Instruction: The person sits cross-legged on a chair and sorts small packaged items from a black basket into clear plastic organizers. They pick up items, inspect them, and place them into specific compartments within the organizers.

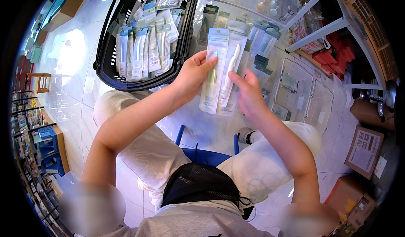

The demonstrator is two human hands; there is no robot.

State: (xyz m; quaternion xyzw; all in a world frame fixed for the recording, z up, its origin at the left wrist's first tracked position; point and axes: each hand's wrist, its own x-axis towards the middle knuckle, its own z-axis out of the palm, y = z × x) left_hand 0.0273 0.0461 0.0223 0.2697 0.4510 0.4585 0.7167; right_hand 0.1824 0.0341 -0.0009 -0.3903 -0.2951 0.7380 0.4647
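My left hand [193, 73] pinches a long, slim clear packet [215, 89] with a pale blue top edge and a hang hole; something greenish shows through it. A second clear packet [238, 31] with a grey-green top lies partly behind it, slanting to the right. Through that one shows a slim white-handled tool [230, 73], whose exact kind I cannot tell. My right hand [250, 92] grips this second packet at its right edge, thumb on the front. Both packets are held roughly upright, side by side and overlapping, above a see-through surface in front of my knees.
At the left, a black basket [126, 85] holds many similar packets [145, 47]. More packets [265, 38] stand in groups beyond my right hand. Clear plastic boxes [295, 83] sit at the right, near a white metal rack [320, 32] and a cardboard box [364, 150]. A blue stool [202, 156] is beneath me.
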